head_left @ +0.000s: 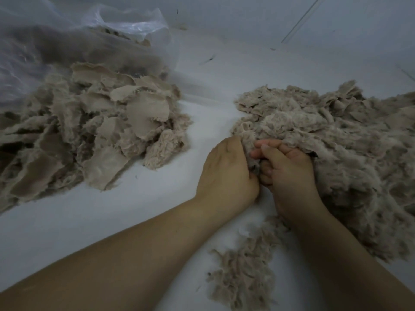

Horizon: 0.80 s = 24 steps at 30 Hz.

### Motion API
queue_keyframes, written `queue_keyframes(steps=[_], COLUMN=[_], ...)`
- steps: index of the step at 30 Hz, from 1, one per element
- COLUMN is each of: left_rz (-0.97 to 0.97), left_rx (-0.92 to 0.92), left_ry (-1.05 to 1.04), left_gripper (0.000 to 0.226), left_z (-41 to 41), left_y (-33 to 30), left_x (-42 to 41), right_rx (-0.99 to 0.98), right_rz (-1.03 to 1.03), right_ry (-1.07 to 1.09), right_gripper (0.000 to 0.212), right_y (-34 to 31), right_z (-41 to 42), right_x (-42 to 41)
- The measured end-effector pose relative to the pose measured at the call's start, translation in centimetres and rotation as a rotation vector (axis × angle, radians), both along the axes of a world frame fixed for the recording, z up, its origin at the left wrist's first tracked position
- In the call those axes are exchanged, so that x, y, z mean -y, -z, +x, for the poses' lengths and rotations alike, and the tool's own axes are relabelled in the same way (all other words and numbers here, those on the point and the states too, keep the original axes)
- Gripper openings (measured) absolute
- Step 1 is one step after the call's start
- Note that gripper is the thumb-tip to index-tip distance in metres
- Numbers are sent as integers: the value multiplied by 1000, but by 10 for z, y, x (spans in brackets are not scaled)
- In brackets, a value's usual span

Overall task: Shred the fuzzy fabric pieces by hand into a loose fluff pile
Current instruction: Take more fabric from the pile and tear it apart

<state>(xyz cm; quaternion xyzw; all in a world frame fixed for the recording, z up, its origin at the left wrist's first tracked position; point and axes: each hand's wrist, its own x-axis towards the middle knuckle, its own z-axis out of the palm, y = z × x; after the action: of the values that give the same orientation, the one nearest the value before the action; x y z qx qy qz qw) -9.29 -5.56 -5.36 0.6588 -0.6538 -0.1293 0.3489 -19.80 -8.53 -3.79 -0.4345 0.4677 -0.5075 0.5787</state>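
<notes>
The left hand (226,169) and right hand (289,176) sit knuckle to knuckle, each pinching the same small tuft of beige fuzzy fabric (254,164), likely so a short pull tears it. That tuft touches the near left edge of the loose beige fluff pile (336,142) on the right. Unshredded flat beige fabric pieces (101,131) lie heaped well apart, far left, below a clear plastic bag (67,41).
</notes>
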Motion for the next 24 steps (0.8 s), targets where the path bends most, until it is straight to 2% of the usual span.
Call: queue_keyframes(steps=[8, 12, 18, 21, 24], left_rz=[-17, -23, -69, -93, -52], left_rx=[-53, -48, -133, -139, -180], left_ry=[23, 52, 81, 86, 104], left_gripper=[54, 61, 40, 42, 31], left_z=[2, 6, 18, 18, 23], left_y=[-1, -1, -3, -1, -5], left_x=[-2, -1, 5, 5, 7], right_rx=[-10, -136, -46, -92, -7], right_rz=[9, -105, -144, -154, -40], right_ry=[17, 48, 141, 150, 78], right_gripper=[17, 16, 25, 28, 22], right_y=[-4, -1, 5, 5, -2], right_z=[3, 8, 21, 26, 24], right_x=[-4, -9, -28, -34, -26])
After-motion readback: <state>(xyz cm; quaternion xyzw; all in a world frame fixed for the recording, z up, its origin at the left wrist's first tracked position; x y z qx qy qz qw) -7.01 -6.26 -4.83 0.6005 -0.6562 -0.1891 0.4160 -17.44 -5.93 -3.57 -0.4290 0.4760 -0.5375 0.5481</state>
